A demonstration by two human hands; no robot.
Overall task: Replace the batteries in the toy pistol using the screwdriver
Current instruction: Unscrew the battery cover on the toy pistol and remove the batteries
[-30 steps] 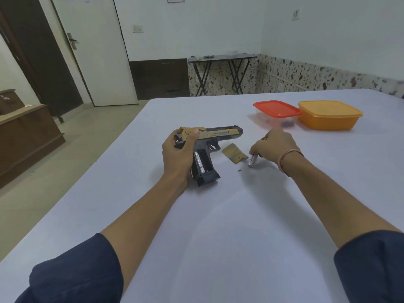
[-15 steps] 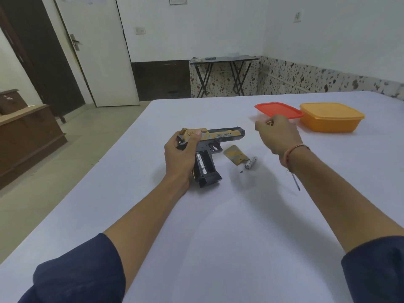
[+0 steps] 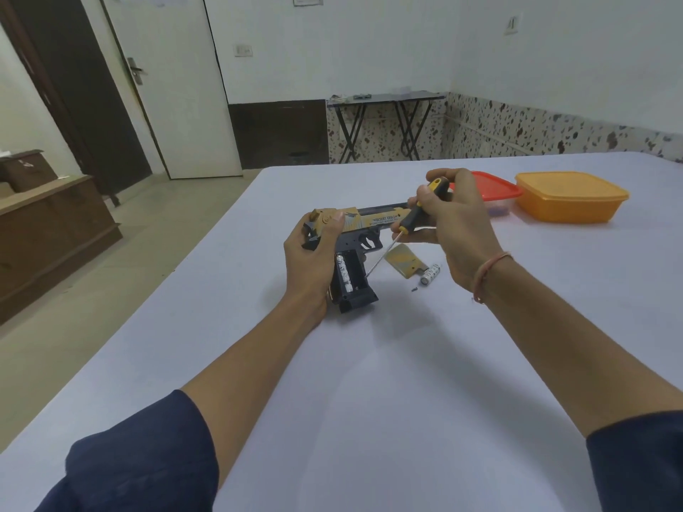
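Moved: right hand point(image 3: 454, 223) now grips the screwdriver point(image 3: 417, 212), its tip at the open grip compartment.
Left hand point(image 3: 314, 260): wrapped round the toy pistol point(image 3: 366, 219), on the tabletop point(image 3: 406, 382).
Loose battery point(image 3: 431, 274): at its 3 o'clock.

The left-hand grip point(image 3: 308, 260) covers the rear and handle side of the toy pistol point(image 3: 373, 220). The right-hand grip point(image 3: 456, 223) hides its muzzle, part of the handle of the screwdriver point(image 3: 415, 216) and a corner of a red-lidded box point(image 3: 499, 190). Whether the screwdriver tip touches the pistol is too small to tell. Print on the loose battery point(image 3: 430, 275) is unreadable. The lower edge cuts off the tabletop point(image 3: 406, 382).
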